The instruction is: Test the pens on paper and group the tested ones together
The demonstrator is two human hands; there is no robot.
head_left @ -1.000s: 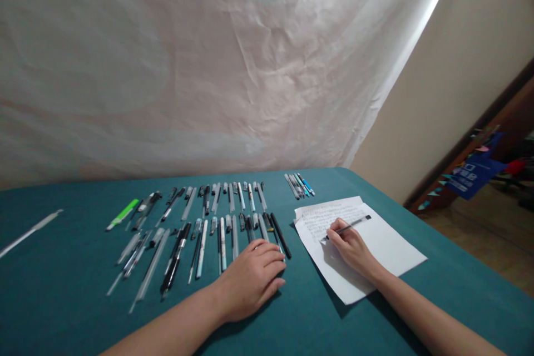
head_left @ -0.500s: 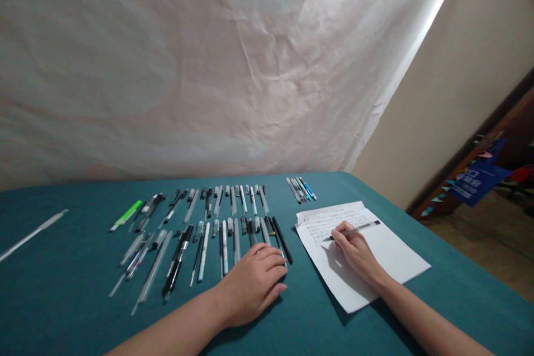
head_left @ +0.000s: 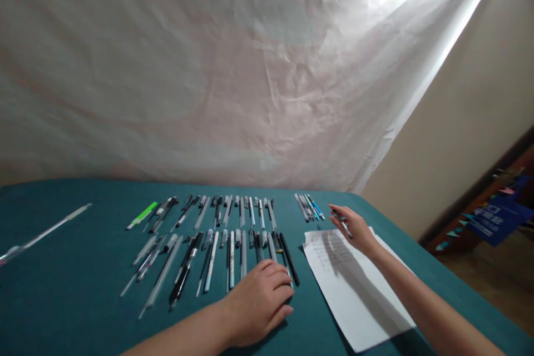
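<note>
My right hand is lifted over the top edge of a white sheet of paper with handwriting on it, fingers closed on a slim pen. It is close to a small group of pens at the far right of the teal table. My left hand rests palm down on the cloth, fingers curled loosely and lying flat, touching the near ends of the lower row of pens. An upper row of pens lies beyond it.
A green highlighter lies at the left end of the upper row. A long pale stick lies alone at far left. A creased white sheet hangs behind the table. At right are a beige wall and a blue object.
My right hand lifted the pen off the paper and moved away from me toward the small pen group. The view tilted upward. The left hand stayed put.
</note>
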